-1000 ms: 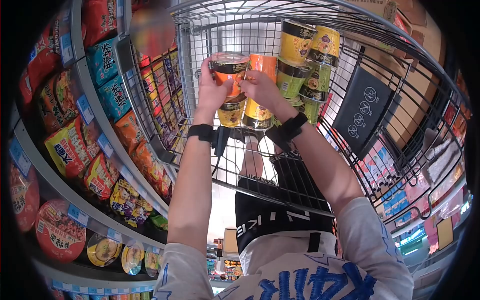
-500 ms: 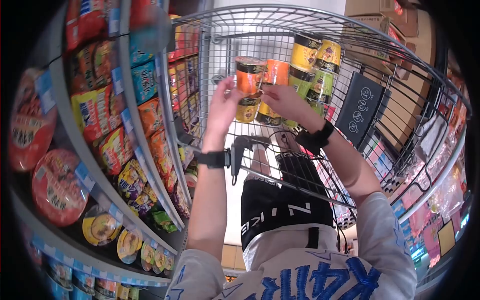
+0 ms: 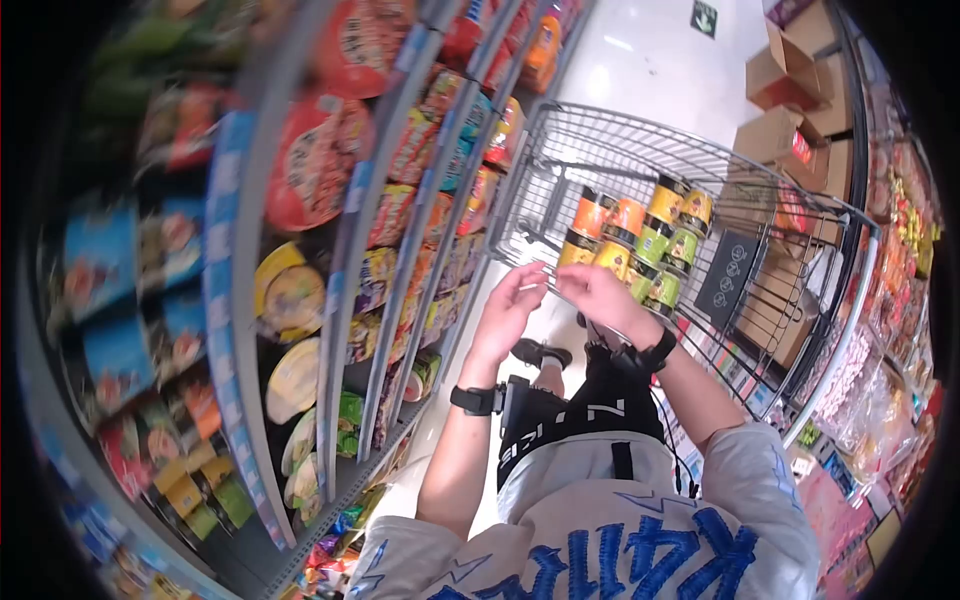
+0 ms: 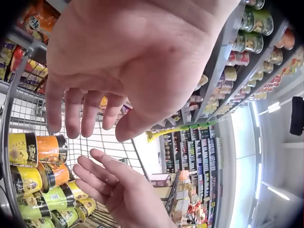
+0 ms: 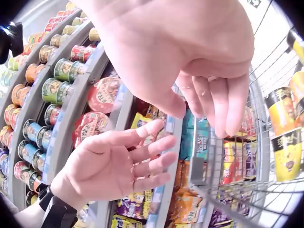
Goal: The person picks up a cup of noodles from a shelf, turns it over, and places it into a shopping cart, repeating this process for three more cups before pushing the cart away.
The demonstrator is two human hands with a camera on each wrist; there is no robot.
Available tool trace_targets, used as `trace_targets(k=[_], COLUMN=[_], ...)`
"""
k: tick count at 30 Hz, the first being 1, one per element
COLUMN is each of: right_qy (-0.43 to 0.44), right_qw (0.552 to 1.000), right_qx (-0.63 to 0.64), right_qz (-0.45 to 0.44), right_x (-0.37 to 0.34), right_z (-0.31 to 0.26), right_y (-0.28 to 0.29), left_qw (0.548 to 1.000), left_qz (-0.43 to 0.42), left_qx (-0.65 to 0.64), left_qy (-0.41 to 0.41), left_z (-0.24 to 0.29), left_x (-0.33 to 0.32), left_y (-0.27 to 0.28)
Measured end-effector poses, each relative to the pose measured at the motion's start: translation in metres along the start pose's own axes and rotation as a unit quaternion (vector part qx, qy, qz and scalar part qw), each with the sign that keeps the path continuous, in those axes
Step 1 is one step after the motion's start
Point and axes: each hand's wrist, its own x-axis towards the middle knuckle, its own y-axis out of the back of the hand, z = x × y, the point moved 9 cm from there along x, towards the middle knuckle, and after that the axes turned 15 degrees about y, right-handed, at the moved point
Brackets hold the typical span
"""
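Both hands hover over the near end of a wire shopping cart (image 3: 560, 120), holding nothing. My left hand (image 3: 508, 312) has loosely bent fingers, its fingertips close to those of my right hand (image 3: 605, 300). In the left wrist view the right hand (image 4: 130, 194) shows its palm with relaxed fingers. The right wrist view shows the left hand (image 5: 111, 164) with fingers spread. Inside the cart stand stacked instant noodle cups: an orange cup (image 3: 588, 214) on a yellow cup (image 3: 577, 250), with green cups (image 3: 652, 245) and more yellow ones to the right.
Shelves with noodle packets (image 3: 398, 150) and red noodle bowls (image 3: 315, 165) line the left side. Rows of cups (image 5: 61, 71) fill further shelves. Cardboard boxes (image 3: 785, 80) stand beyond the cart on the right, near bagged goods (image 3: 880, 390).
Both hands have left the orange cup, which stays stacked on the yellow one, and drawn back toward the body. The head view has swung left, showing more shelf, with the cart appearing farther off.
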Motion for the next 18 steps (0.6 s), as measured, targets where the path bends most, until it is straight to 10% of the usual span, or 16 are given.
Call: trace_targets(k=[18], right_qy=[-0.025], right_qw=[0.968], right_qx=[0.101], right_qz=[-0.228], right_x=[-0.094], right_z=[-0.09], right_y=[-0.289], left_qw=[0.961], left_qz=[0.152], left_qx=[-0.204], left_qy=[-0.107], left_z=[-0.175], left_x=[-0.292], left_y=[0.209])
